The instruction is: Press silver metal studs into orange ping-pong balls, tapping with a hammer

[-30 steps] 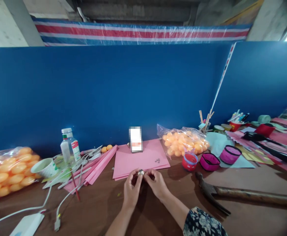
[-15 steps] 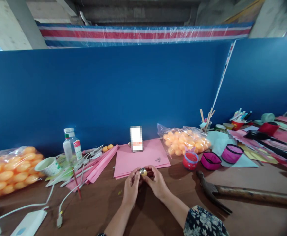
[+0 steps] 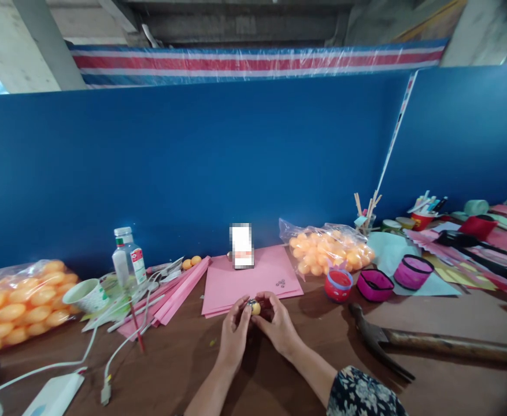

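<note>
Between my two hands is a small round ball [image 3: 254,307], part shiny silver and part yellow; its exact kind is unclear. My left hand [image 3: 236,326] grips it from the left, thumb up against its near side. From the right, my right hand [image 3: 277,326] closes round it with thumb and curled fingers, which partly hide it. Both hands are just above the brown table, at the near edge of a stack of pink sheets [image 3: 231,289]. Several small dark rings [image 3: 281,283] lie on the sheets, to the right.
A hammer [image 3: 374,341] lies right of my hands. Beyond it are a red cup [image 3: 338,285], magenta pouches [image 3: 375,285] and a bag of orange balls [image 3: 322,251]. On the left are another bag of orange balls [image 3: 23,303], a paper cup [image 3: 86,294], a bottle [image 3: 129,260] and a white cable [image 3: 118,349].
The ball has turned between my fingers: its yellow part now faces me more, and less bright silver shows. Both hands keep their grip in nearly the same place.
</note>
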The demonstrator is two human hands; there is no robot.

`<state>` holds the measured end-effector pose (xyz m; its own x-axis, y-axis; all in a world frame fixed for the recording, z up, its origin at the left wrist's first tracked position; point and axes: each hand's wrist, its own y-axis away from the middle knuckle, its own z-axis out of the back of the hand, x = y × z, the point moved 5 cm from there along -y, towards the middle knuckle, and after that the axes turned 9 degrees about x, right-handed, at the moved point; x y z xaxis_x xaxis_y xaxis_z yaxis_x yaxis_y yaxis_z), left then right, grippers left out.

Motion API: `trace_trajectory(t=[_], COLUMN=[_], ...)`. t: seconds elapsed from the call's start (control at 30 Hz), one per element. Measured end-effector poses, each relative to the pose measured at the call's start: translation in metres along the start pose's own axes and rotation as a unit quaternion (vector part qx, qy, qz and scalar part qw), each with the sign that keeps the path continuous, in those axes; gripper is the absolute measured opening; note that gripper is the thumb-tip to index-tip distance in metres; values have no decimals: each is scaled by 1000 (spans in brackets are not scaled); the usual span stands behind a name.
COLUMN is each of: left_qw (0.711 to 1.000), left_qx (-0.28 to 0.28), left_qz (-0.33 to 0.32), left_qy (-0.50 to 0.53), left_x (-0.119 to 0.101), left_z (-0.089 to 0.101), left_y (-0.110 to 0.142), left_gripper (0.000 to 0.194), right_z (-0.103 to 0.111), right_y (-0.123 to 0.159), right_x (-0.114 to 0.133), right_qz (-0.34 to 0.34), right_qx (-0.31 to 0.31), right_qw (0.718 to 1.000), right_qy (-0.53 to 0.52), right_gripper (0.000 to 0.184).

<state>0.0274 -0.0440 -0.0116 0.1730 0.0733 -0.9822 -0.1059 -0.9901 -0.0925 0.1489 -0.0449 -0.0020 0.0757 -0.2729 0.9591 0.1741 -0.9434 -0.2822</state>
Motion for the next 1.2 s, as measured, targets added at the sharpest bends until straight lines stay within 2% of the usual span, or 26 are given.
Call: trace_trajectory(t=[0.17, 0.37, 0.53, 0.63, 0.9, 1.07, 1.2], left_qw=[998, 999, 998, 996, 997, 987, 965], left_qx=[21, 13, -3, 22, 13, 16, 26], left_qz=[20, 4, 21, 27, 2, 27, 48], left_qy=[56, 46, 64, 87, 71, 158, 257], left_x=[1, -6, -1, -1, -11, -2, 1], left_z=[-3, -2, -2, -6, -6, -8, -11], left_y=[2, 2, 3, 4, 5, 4, 3], left_gripper=[39, 34, 45, 45, 41, 43, 34], right_z=[2, 0, 2, 3, 0, 1, 2], right_y=[0, 0, -1, -2, -1, -2, -3], right_x=[2, 3, 1, 2, 6, 2, 1], right_qz=[-12, -3, -13, -8, 5, -3, -7], right_qx=[16, 27, 24, 23, 45, 42, 41], right_qw=[1000, 1000, 999, 1000, 999, 999, 998], right_qy=[-12, -8, -21, -15, -6, -26, -57], right_gripper=[29, 35, 39, 35, 29, 32, 35])
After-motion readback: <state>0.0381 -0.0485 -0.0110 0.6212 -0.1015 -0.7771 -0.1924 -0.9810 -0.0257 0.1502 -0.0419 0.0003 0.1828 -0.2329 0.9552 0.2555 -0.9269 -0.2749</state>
